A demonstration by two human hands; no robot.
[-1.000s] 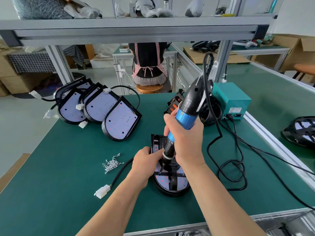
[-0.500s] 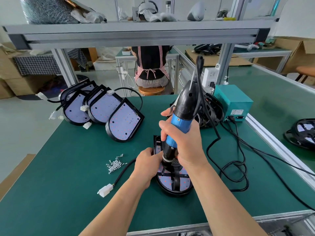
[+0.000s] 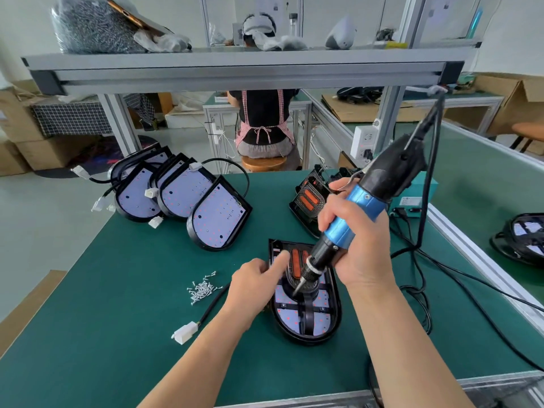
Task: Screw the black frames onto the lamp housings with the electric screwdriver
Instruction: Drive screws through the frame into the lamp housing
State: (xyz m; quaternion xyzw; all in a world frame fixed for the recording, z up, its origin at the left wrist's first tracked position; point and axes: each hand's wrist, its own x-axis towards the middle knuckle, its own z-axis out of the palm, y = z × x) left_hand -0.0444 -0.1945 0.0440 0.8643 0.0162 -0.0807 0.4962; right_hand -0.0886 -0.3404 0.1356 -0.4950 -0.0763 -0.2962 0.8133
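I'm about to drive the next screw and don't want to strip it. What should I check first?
1. Right hand grips the electric screwdriver: ok.
2. Screwdriver held upright: not ok, tilted.
3. Screw on the bit: cannot tell.
4. Left hand steadies the black frame: ok, forefinger on it.
5. Screws in reach beside the lamp housing: ok.

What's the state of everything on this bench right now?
Lamp housing: flat on mat, black frame laid on it.
Electric screwdriver: tilted, gripped by right hand, bit tip at black frame.
Left hand: steadying the housing's left edge.
Screws: loose pile.
Spare housings: leaning, frameless.
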